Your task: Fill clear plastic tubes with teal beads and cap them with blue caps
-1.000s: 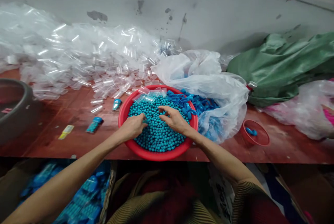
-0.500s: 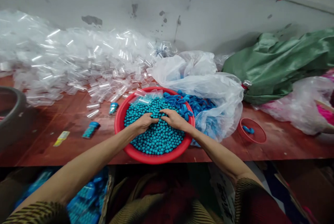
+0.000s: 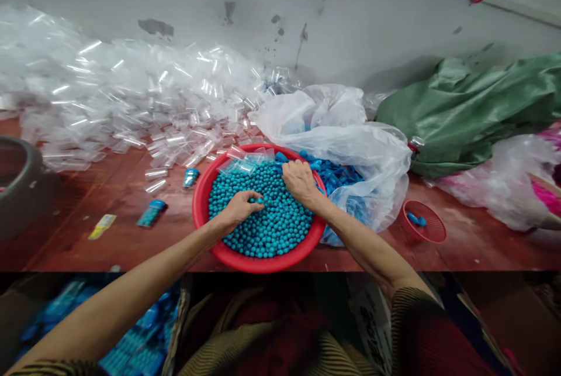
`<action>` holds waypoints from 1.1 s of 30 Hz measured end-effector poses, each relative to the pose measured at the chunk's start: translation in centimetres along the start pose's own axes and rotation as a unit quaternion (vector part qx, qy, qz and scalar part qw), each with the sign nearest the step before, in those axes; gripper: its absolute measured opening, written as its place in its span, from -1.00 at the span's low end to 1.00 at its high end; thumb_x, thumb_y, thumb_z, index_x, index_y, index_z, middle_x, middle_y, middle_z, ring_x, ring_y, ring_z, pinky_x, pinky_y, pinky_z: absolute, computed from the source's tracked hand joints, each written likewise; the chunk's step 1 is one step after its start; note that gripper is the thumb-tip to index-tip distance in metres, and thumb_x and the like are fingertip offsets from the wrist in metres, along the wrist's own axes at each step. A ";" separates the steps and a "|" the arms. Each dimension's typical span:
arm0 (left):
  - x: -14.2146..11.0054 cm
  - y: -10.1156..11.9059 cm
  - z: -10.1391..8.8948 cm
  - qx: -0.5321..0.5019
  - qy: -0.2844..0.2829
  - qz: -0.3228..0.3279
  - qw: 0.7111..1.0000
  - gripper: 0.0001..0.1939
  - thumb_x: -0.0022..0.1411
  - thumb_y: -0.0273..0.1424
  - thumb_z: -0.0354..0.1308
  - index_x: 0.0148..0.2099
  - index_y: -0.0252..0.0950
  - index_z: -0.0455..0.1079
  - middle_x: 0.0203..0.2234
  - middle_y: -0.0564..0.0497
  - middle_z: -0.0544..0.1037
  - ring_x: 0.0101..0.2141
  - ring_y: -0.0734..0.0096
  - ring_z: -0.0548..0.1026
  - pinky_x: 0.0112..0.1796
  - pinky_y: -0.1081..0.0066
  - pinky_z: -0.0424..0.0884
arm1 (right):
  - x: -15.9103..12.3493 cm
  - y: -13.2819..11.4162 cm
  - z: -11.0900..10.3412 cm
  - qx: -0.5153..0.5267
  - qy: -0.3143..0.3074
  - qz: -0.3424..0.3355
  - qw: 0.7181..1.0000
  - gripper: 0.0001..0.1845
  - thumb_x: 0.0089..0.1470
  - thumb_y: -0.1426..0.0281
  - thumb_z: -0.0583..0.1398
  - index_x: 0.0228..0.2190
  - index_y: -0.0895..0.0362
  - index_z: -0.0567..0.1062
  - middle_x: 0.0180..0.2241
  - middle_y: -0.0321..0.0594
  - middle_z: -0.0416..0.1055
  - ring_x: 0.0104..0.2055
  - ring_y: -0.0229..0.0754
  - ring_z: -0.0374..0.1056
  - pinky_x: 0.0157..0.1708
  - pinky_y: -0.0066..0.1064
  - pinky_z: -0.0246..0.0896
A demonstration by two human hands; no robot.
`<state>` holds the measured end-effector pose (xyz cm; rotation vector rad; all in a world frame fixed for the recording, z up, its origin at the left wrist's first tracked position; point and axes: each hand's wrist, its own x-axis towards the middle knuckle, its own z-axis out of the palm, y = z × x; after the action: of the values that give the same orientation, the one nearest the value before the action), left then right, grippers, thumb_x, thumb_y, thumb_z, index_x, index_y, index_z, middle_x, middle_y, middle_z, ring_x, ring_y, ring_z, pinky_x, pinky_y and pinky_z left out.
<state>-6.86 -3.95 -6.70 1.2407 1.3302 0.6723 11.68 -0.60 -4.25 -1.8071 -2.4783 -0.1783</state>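
A red basin [image 3: 202, 195] full of small blue balls [image 3: 267, 235] stands in front of me on the table. Low over the balls, my left hand [image 3: 241, 209] has its thumb and fingers bent towards each other; whatever lies between them cannot be made out against the blue. My right hand [image 3: 300, 182] is at the basin's right back side with curled fingers, right by the blue plastic caps [image 3: 280, 158]. Its fingertips are hidden, and so is anything in them. A few clear plastic tubes [image 3: 245, 162] rest on the balls at the back.
Clear tubes [image 3: 109, 95] are heaped along the wall at left. Two filled tubes with blue caps [image 3: 152, 213] lie left of the basin. A plastic bag [image 3: 372, 154] with blue caps spills behind it. Right stands a small red basket [image 3: 432, 230]; a grey tub [image 3: 26, 189] is far left.
My right hand has left the balls at the middle and moved right and back to the blue caps. The left hand stays over the balls, nearly in place.
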 end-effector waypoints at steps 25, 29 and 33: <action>-0.2 -0.1 -0.9 0.027 0.008 0.028 0.999 -0.59 -0.21 -0.16 0.21 -0.32 -0.33 0.40 -0.49 0.08 0.46 -0.42 0.40 0.36 -0.32 0.39 0.25 | -0.6 -4.1 1.2 0.105 -0.047 -0.050 0.992 -0.72 0.21 0.32 0.02 -0.22 0.19 0.46 -0.18 -0.05 0.45 -0.11 -0.06 0.33 -0.20 -0.32 0.21; -0.7 0.3 -0.7 0.001 0.036 0.041 0.999 -0.62 -0.16 -0.18 0.20 -0.30 -0.33 0.37 -0.53 0.10 0.42 -0.44 0.44 0.34 -0.35 0.42 0.25 | -1.4 -2.6 1.0 0.256 0.001 -0.005 0.967 -0.72 0.21 0.35 0.04 -0.11 0.20 0.42 -0.20 -0.10 0.50 -0.16 -0.14 0.40 -0.16 -0.37 0.24; -1.1 0.8 -0.5 -0.030 0.022 0.061 0.997 -0.66 -0.07 -0.20 0.15 -0.28 -0.32 0.31 -0.56 0.12 0.38 -0.48 0.48 0.34 -0.42 0.45 0.26 | -2.5 -2.1 2.0 0.380 0.045 -0.068 0.921 -0.73 0.15 0.42 0.12 -0.11 0.18 0.46 -0.12 -0.10 0.49 -0.07 -0.15 0.39 -0.04 -0.35 0.22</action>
<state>-7.33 -4.63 -5.45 1.2721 1.2694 0.8232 10.46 -3.37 -6.61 -1.2582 -2.1446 0.5982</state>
